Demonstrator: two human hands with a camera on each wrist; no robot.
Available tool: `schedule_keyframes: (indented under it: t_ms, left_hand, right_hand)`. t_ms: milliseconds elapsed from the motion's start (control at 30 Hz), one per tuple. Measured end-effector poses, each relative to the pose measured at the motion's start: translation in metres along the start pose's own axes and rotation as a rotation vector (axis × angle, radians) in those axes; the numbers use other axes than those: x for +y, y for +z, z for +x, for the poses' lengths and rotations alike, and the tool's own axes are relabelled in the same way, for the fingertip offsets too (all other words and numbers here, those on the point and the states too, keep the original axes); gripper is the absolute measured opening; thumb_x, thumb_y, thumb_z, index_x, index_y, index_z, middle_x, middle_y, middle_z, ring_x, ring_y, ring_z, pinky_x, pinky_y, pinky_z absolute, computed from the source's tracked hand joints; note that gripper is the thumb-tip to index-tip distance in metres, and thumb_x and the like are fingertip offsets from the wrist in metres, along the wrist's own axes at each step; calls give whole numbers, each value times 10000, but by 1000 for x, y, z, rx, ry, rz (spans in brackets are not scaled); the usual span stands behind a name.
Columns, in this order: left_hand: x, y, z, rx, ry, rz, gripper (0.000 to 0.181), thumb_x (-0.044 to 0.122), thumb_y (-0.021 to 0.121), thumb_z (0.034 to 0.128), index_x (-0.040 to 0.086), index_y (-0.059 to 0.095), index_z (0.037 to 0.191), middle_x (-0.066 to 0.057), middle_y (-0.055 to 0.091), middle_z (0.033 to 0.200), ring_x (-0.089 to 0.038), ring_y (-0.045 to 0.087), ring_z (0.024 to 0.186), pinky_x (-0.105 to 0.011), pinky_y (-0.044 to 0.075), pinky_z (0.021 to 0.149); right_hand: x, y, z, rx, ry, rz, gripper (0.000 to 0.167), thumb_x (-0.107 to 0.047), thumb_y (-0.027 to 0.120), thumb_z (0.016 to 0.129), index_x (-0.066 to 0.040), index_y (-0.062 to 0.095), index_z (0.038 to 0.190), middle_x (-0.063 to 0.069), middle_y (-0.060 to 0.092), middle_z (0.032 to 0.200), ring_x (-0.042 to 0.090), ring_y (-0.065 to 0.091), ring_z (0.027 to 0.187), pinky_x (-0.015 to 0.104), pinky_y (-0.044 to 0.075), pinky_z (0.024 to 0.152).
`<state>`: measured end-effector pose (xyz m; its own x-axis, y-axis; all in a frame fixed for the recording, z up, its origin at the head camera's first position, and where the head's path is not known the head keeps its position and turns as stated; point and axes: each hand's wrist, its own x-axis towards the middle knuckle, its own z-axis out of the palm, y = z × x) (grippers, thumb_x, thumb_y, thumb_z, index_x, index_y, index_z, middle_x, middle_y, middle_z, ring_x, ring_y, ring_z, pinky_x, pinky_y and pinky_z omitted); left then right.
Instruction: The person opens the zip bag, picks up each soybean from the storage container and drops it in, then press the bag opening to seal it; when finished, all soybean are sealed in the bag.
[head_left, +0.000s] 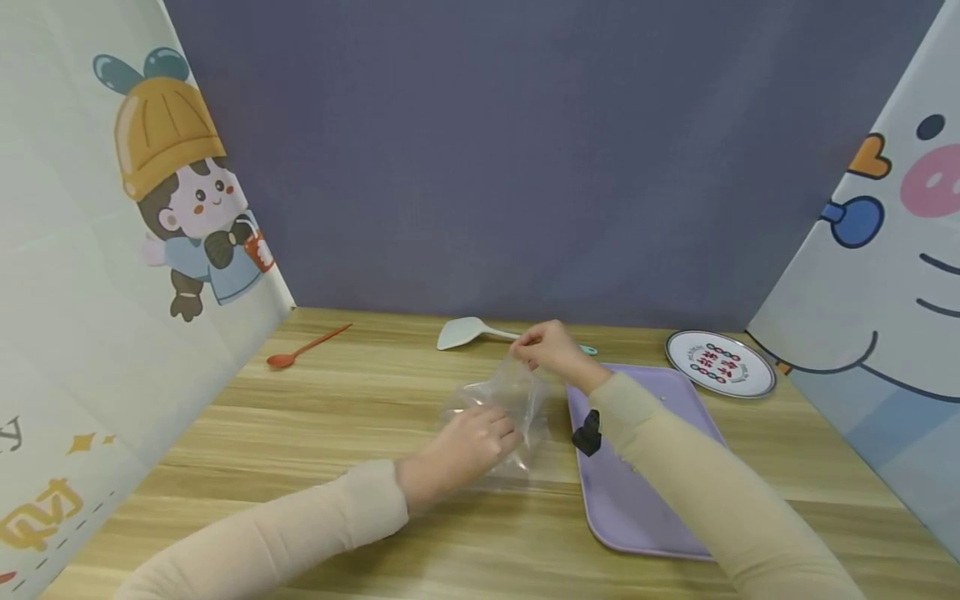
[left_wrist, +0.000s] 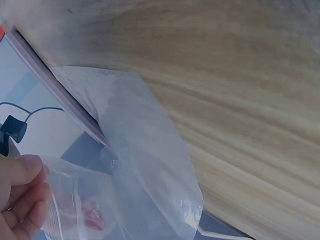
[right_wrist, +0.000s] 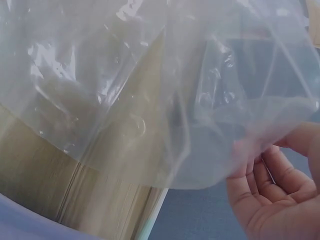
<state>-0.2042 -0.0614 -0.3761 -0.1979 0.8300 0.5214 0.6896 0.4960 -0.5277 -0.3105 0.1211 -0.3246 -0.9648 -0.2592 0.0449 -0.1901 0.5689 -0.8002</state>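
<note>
A clear plastic zip bag (head_left: 528,404) stands crumpled above the table, left of the tray. My right hand (head_left: 553,350) pinches its upper edge between thumb and fingers. Lower down, my left hand (head_left: 468,446) has its fingers curled on the near side of the bag; its fingertips are partly hidden in the head view. In the left wrist view, the bag (left_wrist: 150,165) spreads out, with ridged lines near a pinching hand. The right wrist view shows the bag (right_wrist: 125,115) hanging from the right hand (right_wrist: 280,185), wrinkled and see-through.
A purple tray (head_left: 618,517) with a few small bits lies under my right forearm. Behind are a white spatula (head_left: 461,332) and a patterned oval plate (head_left: 720,363). A red spoon (head_left: 283,360) lies far left. Printed side walls and a dark back wall (head_left: 480,167) enclose the table.
</note>
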Motion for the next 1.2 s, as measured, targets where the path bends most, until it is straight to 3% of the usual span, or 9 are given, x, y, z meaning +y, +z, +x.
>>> schedule_keyframes:
  t_ms: [100,267,433,500,667,733,867,1000,1200]
  left_hand:
    - [1,0,1,9,7,-15,172,67,717,760,177,725,891,85,697,839,-81,624,824,-203,548,774]
    - [-2,-1,3,-9,-13,-4,205,84,762,766,170,732,950,75,712,892,-81,639,869,-203,544,835]
    - [-11,4,4,14,-68,34,156,95,765,788,151,728,929,47,719,903,-94,661,875,-212,556,864]
    - [-15,8,3,31,-98,18,124,81,750,802,143,722,906,38,717,896,-99,663,859,-211,562,844]
    - [-22,14,2,63,-164,-51,120,7,688,838,120,706,873,13,701,860,-108,654,798,-208,567,771]
    - [-24,15,2,71,-180,-64,135,-9,689,830,114,707,882,5,700,861,-112,652,792,-210,567,764]
    - [-27,18,4,66,-212,-52,166,7,741,790,125,717,904,6,708,881,-116,653,807,-205,569,758]
    - [-31,23,3,48,-239,-36,148,34,753,800,137,720,902,4,714,905,-123,663,830,-198,575,754]
    - [-36,26,1,91,-262,-132,177,-13,737,784,102,710,916,-21,704,913,-148,661,848,-225,576,757]
  right_hand:
    - [0,-1,0,0,16,0,173,-156,677,894,-19,726,987,143,714,1041,184,663,710,454,586,803]
    - [1,-3,-4,-27,19,2,182,-163,672,900,-18,721,998,115,713,964,159,637,724,310,570,683]
    - [4,-3,-8,-55,-69,37,179,-125,661,905,26,694,994,125,712,912,131,634,713,218,526,605]
    - [5,-3,-10,-64,-127,49,161,-110,652,910,29,681,987,140,708,899,174,653,724,240,534,599]
    - [6,-3,-14,-106,-236,51,129,-104,621,934,10,648,987,169,691,886,364,674,810,433,584,650]
    - [7,-3,-16,-122,-270,37,120,-103,619,937,4,641,987,169,685,875,382,663,817,444,581,656]
    - [9,-5,-21,-168,-334,-31,134,-83,637,921,2,635,1025,144,678,875,288,647,805,327,559,664]
    - [7,-11,-31,-216,-326,-166,246,-105,673,897,-2,638,1117,123,675,960,208,628,871,294,558,735]
    - [8,-17,-43,-169,-266,-324,224,-107,663,899,34,699,1069,139,722,996,224,669,885,313,583,755]
